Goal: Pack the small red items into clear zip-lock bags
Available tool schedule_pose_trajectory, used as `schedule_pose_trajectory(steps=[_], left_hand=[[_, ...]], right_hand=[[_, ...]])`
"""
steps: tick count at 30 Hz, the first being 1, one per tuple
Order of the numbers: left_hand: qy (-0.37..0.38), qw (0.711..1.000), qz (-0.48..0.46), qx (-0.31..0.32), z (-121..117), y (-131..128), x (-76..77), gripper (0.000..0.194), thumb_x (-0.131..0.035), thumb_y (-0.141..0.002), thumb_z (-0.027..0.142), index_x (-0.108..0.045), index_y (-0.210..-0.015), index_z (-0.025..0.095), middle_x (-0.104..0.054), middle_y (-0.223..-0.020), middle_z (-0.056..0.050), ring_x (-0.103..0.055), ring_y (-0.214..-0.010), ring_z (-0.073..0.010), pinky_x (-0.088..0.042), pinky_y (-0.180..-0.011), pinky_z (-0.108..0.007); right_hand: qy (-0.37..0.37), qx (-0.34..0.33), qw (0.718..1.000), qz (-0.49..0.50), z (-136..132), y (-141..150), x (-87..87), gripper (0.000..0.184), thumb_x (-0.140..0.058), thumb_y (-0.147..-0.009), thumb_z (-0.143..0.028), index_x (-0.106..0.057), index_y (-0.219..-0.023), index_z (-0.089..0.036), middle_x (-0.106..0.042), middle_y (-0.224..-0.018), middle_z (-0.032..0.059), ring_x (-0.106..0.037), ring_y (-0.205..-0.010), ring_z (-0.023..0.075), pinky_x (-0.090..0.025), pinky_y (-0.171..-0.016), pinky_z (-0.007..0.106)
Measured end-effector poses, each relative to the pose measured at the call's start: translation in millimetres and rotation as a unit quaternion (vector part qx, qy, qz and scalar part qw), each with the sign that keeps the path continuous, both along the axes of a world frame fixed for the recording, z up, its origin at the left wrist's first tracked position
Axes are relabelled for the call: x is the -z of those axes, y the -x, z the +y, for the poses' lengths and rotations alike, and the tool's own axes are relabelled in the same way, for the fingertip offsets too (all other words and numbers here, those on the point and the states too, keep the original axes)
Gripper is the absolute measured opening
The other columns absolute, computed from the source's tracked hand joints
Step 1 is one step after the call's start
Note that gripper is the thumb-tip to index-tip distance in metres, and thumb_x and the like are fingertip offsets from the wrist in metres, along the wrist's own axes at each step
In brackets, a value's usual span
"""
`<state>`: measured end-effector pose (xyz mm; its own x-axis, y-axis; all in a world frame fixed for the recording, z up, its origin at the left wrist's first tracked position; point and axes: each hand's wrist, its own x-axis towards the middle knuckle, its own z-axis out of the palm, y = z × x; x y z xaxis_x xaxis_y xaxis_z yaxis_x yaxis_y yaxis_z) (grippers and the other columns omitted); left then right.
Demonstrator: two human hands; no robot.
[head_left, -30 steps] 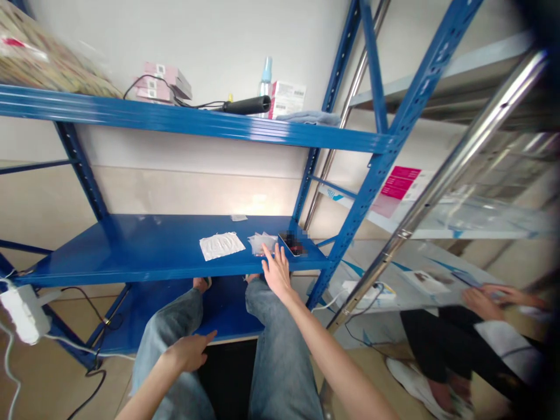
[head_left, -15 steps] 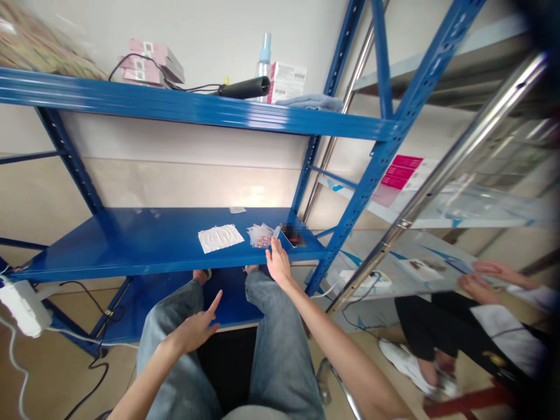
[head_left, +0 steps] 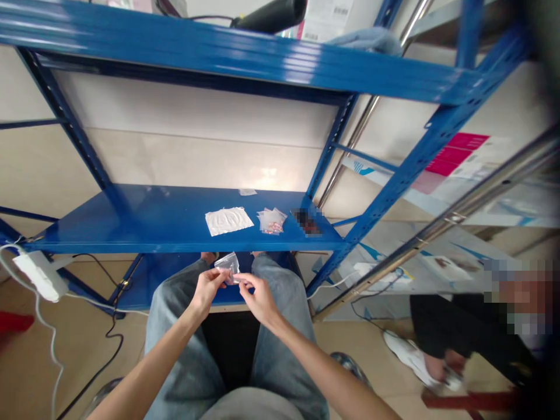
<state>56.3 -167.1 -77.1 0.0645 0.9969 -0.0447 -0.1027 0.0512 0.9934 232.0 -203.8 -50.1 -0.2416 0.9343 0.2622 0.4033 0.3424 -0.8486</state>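
Observation:
Between my knees, in front of the blue shelf (head_left: 144, 216), I hold a small clear zip bag (head_left: 227, 262) with both hands. My left hand (head_left: 206, 291) pinches its lower left side. The fingers of my right hand (head_left: 258, 296) are closed on its lower right side. What is inside the bag is too small to make out. On the shelf beyond lie several similar clear bags (head_left: 272, 221) with small reddish pieces in them. Left of those a crumpled white cloth-like pouch (head_left: 229, 221) lies flat.
A blurred dark phone-like object (head_left: 306, 221) lies at the shelf's right end. A small white packet (head_left: 247, 192) is at the back. An upper blue beam (head_left: 210, 64) crosses above. At left hangs a white power strip (head_left: 44, 277). Another person's legs (head_left: 437, 326) show at right.
My right hand has come back from the bags on the shelf, now with a clear bag. My left hand, earlier open with a finger extended, has joined it. The view has tilted down.

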Motion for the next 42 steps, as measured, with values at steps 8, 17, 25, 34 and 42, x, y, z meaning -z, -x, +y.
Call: schedule_pose_trajectory(steps=[8, 17, 25, 34, 42], left_hand=[[-0.306, 0.805, 0.484, 0.153, -4, 11, -20.6, 0.030, -0.052, -0.100, 0.037, -0.064, -0.081, 0.017, -0.064, -0.083, -0.006, -0.060, -0.079, -0.0190, -0.044, -0.075, -0.031], [-0.364, 0.734, 0.546, 0.175, -8, 23, -39.4, 0.035, -0.034, -0.108, 0.031, -0.059, -0.089, 0.017, -0.060, -0.085, -0.005, -0.055, -0.081, -0.0199, -0.040, -0.078, -0.033], [-0.378, 0.710, 0.566, 0.181, -7, 24, -39.7, 0.038, -0.031, -0.109, 0.031, -0.059, -0.087, 0.017, -0.060, -0.082, -0.005, -0.055, -0.080, -0.0204, -0.038, -0.076, -0.033], [-0.383, 0.694, 0.587, 0.166, -11, 23, -38.5, 0.035, -0.034, -0.107, 0.030, -0.058, -0.085, 0.018, -0.062, -0.080, -0.005, -0.057, -0.074, -0.0213, -0.039, -0.073, -0.035], [-0.394, 0.701, 0.585, 0.106, -13, 20, -39.5, 0.024, -0.040, -0.105, 0.029, -0.059, -0.096, 0.017, -0.067, -0.095, -0.010, -0.062, -0.088, -0.0247, -0.044, -0.079, -0.037]], right_hand=[[-0.078, 0.043, 0.995, -0.055, 17, -19, -4.9, 0.029, -0.054, -0.099, -0.026, -0.066, -0.125, -0.024, -0.069, -0.117, 0.0084, -0.062, -0.111, 0.0227, -0.048, -0.100, 0.038], [-0.053, -0.029, 0.993, -0.104, 16, -16, -4.4, 0.015, -0.057, -0.097, -0.019, -0.072, -0.097, -0.021, -0.071, -0.098, 0.0050, -0.061, -0.096, 0.0206, -0.046, -0.092, 0.034], [0.028, -0.057, 0.998, 0.021, 17, -11, 1.0, 0.017, -0.066, -0.093, -0.030, -0.072, -0.105, -0.021, -0.074, -0.089, 0.0011, -0.067, -0.084, 0.0165, -0.048, -0.081, 0.028], [0.060, -0.074, 0.994, 0.047, 16, -9, -1.3, 0.017, -0.075, -0.084, -0.030, -0.071, -0.097, -0.019, -0.074, -0.088, 0.0015, -0.066, -0.080, 0.0166, -0.048, -0.074, 0.026], [0.088, -0.039, 0.992, 0.082, 19, -14, 5.7, 0.019, -0.066, -0.090, -0.034, -0.072, -0.083, -0.017, -0.073, -0.074, 0.0034, -0.065, -0.066, 0.0159, -0.047, -0.064, 0.026]])
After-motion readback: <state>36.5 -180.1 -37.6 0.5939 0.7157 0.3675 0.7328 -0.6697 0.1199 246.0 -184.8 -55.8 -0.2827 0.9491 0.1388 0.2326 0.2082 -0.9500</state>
